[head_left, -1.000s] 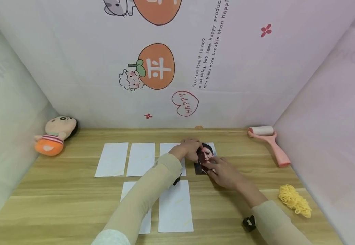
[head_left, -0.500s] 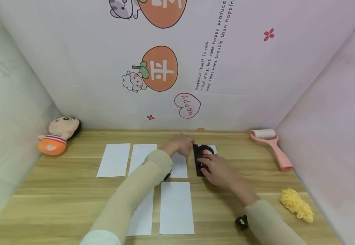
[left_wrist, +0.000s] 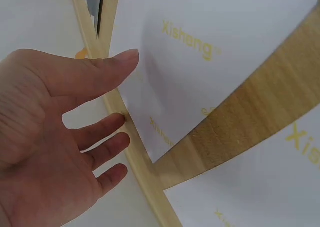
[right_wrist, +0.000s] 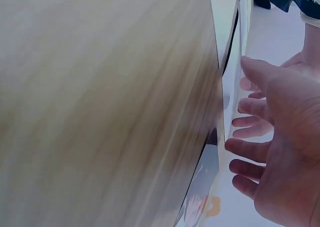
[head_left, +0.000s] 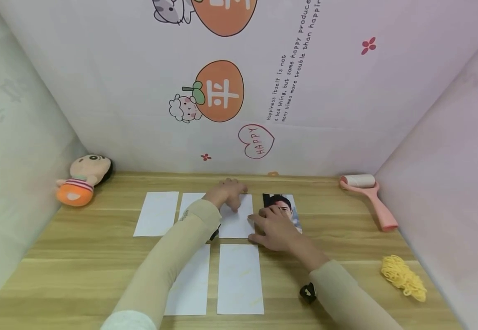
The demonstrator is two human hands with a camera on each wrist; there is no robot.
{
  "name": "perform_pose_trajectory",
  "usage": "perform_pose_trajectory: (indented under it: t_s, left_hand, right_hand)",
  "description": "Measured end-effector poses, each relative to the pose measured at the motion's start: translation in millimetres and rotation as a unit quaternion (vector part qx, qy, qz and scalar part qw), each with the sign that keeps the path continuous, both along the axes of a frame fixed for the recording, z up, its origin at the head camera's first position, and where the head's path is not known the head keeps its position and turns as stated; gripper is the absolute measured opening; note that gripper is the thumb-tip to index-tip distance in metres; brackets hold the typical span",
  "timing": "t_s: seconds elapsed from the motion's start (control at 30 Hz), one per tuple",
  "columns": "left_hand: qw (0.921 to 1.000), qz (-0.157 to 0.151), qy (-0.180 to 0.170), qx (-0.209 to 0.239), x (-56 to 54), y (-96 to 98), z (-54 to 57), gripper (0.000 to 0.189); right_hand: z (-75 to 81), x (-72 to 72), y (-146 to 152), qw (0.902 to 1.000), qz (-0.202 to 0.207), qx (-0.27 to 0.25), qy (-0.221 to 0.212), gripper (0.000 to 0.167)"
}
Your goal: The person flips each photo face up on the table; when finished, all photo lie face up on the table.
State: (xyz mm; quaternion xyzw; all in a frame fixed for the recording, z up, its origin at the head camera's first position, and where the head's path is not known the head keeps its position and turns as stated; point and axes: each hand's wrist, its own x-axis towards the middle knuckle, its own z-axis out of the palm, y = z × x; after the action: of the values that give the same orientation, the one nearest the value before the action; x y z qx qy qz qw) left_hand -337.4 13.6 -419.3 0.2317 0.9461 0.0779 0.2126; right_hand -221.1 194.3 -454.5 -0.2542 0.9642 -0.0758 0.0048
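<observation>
White Xisheng-marked card (left_wrist: pixel 175 82) lies by the loose, empty fingers of the left hand (head_left: pixel 228 191) and right hand (head_left: pixel 274 229); dragging the latter could skew the portrait photo (head_left: pixel 287 205) partly covered by its fingers.

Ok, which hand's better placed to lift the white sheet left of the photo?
Left, probably: the left hand is over the white sheet, thumb crossing its far edge. The right hand covers part of the photo, only fingertips near the sheet.
</observation>
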Motion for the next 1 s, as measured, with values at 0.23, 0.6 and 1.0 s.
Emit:
perform_pose_trajectory:
  t_s: [0.23, 0.6, 1.0]
  left_hand:
    - [0.9999, 0.005, 0.01, -0.007, 3.9, -1.5, -3.1, 0.074]
    - [0.9993, 0.026, -0.015, 0.022, 2.8, -4.1, -10.7, 0.077]
    - [0.9969, 0.041, -0.016, 0.065, -2.2, -4.7, -13.3, 0.074]
  right_hand:
    - [-4.3, -0.9, -4, 0.9995, -0.008, 0.028, -0.013, 0.05]
    - [-9.0, -0.5, -7, 0.9997, -0.008, 0.023, -0.009, 0.048]
    - [-8.4, -1.4, -7, 0.9996, -0.01, 0.024, -0.004, 0.049]
